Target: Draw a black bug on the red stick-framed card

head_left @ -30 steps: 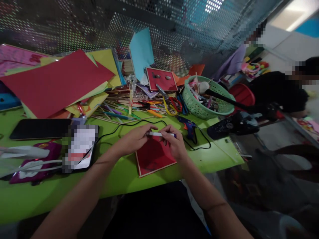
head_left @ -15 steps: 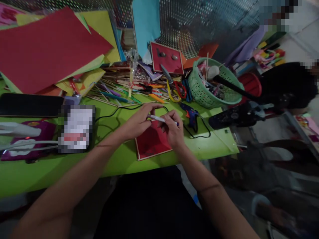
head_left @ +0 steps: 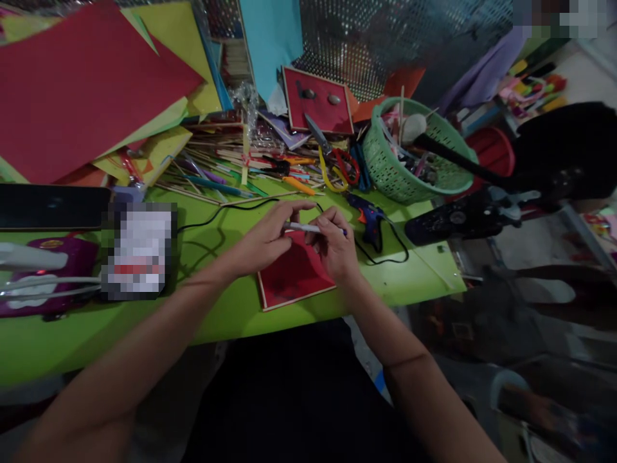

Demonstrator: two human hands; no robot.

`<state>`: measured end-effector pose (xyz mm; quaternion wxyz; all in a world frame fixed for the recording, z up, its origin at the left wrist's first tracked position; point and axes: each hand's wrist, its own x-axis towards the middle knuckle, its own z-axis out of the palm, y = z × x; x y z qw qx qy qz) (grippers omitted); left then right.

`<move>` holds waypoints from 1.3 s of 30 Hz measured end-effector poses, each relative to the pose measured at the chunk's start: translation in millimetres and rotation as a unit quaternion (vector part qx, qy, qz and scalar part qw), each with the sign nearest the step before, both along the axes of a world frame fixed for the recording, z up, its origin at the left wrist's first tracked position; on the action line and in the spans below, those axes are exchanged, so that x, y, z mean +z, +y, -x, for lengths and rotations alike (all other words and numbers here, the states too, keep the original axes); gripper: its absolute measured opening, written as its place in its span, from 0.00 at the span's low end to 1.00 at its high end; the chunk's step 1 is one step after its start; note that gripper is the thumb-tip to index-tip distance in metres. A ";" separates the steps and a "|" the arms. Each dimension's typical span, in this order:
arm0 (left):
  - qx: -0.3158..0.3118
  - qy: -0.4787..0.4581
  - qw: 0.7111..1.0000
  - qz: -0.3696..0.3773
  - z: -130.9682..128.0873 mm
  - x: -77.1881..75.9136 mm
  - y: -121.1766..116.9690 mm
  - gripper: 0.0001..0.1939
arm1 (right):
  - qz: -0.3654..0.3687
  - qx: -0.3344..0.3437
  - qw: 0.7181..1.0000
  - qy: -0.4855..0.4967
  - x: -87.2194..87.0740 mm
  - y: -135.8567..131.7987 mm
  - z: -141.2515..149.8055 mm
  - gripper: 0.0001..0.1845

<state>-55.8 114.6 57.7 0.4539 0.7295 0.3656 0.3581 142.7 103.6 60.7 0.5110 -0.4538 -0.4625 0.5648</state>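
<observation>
Crosswise between the hands (head_left: 264, 236) (head_left: 336, 243) sits a white pen (head_left: 304, 227), above red card (head_left: 294, 276).

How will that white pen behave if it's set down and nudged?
The white pen would probably roll, as its barrel looks slim and round. It seems stiff, running straight from the right hand toward the left hand.

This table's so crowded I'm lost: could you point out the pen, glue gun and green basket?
Pen (head_left: 303, 227), head view: its white barrel.
Glue gun (head_left: 371, 220), head view: its blue body.
Green basket (head_left: 398, 179), head view: its front wall.
</observation>
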 end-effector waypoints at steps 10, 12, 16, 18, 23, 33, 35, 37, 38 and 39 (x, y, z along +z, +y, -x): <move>0.021 0.020 0.999 -0.017 -0.2 2.8 -6.5 0.32 | 0.030 -0.007 0.996 0.083 -8.7 1.5 5.8 0.22; 0.033 0.033 0.999 0.001 0.3 4.8 -6.5 0.28 | 0.035 -0.005 0.996 0.084 -7.9 2.3 6.2 0.22; 0.051 0.088 0.994 0.034 3.9 12.2 -5.5 0.27 | 0.021 0.012 0.997 0.077 -2.6 -0.2 6.2 0.21; 0.068 0.133 0.988 0.036 7.3 15.7 -3.6 0.28 | 0.022 0.017 0.996 0.090 -0.7 -2.2 5.9 0.21; 0.100 0.248 0.963 0.013 11.6 20.4 2.2 0.26 | 0.039 0.011 0.994 0.106 3.1 -3.4 2.8 0.23; 0.107 0.268 0.957 -0.014 8.9 -7.5 -6.6 0.26 | 0.063 0.024 0.990 0.121 -2.8 -3.0 0.5 0.23; 0.107 0.267 0.958 -0.013 10.2 -15.3 -8.3 0.25 | 0.075 0.027 0.989 0.127 -5.7 -2.3 1.5 0.24; 0.117 0.269 0.956 -0.007 9.9 -18.2 -10.8 0.24 | 0.082 0.030 0.987 0.137 -6.9 -2.0 2.4 0.24; 0.122 0.271 0.955 -0.003 9.2 -18.0 -12.4 0.23 | 0.082 0.031 0.986 0.143 -7.0 -2.1 2.7 0.24; 0.129 0.273 0.953 -0.001 8.3 -17.0 -14.1 0.22 | 0.082 0.031 0.985 0.148 -6.9 -2.3 3.0 0.24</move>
